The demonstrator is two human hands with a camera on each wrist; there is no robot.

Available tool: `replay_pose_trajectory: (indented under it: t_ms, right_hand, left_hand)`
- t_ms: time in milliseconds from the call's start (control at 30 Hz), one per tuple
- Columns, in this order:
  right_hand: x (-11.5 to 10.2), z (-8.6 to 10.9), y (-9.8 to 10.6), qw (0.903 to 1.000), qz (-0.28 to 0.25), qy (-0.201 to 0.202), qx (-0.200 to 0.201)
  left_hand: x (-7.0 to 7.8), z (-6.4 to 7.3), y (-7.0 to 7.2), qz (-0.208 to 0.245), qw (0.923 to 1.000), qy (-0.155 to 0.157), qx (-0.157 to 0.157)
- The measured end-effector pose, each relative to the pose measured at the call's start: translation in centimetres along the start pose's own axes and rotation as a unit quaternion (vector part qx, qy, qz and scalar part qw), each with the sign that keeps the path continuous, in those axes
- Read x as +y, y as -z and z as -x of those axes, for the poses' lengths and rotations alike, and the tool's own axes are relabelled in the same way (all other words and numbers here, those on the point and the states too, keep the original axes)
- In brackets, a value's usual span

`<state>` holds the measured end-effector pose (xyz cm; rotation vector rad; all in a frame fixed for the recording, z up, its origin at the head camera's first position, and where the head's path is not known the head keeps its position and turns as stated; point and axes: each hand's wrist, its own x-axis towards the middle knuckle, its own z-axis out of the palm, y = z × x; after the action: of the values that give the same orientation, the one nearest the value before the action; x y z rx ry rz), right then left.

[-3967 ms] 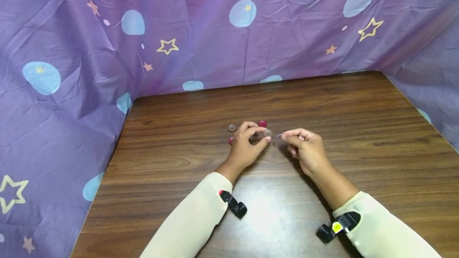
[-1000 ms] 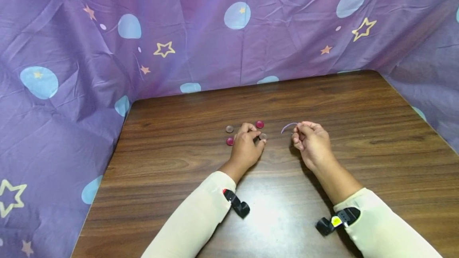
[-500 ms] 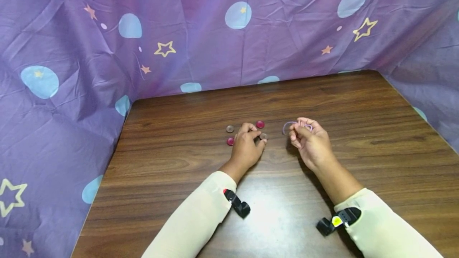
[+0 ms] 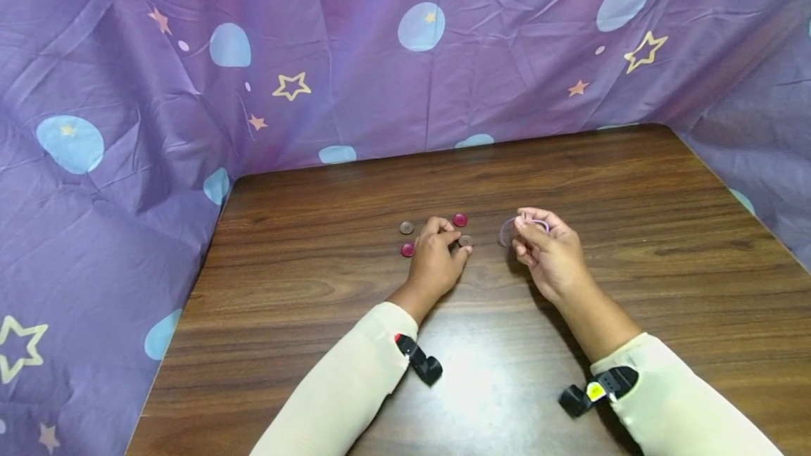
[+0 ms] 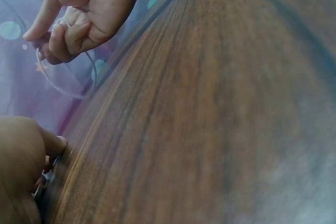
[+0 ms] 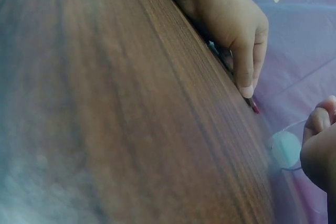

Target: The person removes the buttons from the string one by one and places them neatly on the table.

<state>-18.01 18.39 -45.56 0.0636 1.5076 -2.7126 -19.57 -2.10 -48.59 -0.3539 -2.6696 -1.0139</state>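
Four buttons (image 4: 459,220) show on the desk (image 4: 317,231) in the head view, whereas the right wrist view catches a red edge (image 6: 256,108) past the fingertips of the left grip (image 4: 436,259), which pinches one grey button (image 4: 466,241) lying flat; a magenta button (image 4: 460,219) sits just beyond it, another magenta button (image 4: 407,250) and another grey button (image 4: 406,228) to that grip's left. Pinched in the right grip (image 4: 552,255), a purple cord (image 4: 502,232) curves out toward the left grip, and the left wrist view shows its length bent into a loop below the fingers.
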Motion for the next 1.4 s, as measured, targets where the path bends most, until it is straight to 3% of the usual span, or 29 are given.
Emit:
replay_pose_trajectory:
  t_ms: [267,767,967,1200,1400]
  right_hand:
    - [0.10,0.03,0.01,0.9998,0.002,0.001,-0.017]
    - [0.09,0.01,-0.15,0.9992,0.035,-0.019,-0.001]
    - [0.12,-0.07,-0.09,0.9988,0.046,-0.017,-0.003]
    - [0.09,-0.01,-0.13,0.9979,0.062,-0.020,0.002]
    - [0.09,0.13,-0.24,0.9958,0.087,-0.028,0.007]
  left_hand:
    - [0.02,-0.01,0.07,0.000,1.0000,-0.001,-0.003]
    - [-0.27,0.11,-0.02,0.032,0.9994,-0.013,0.004]
    - [-0.22,0.22,0.08,0.038,0.9987,-0.032,0.011]
    - [-0.31,0.49,0.06,0.068,0.9945,-0.058,0.054]
    - [-0.12,0.94,0.23,0.095,0.9838,-0.110,0.104]
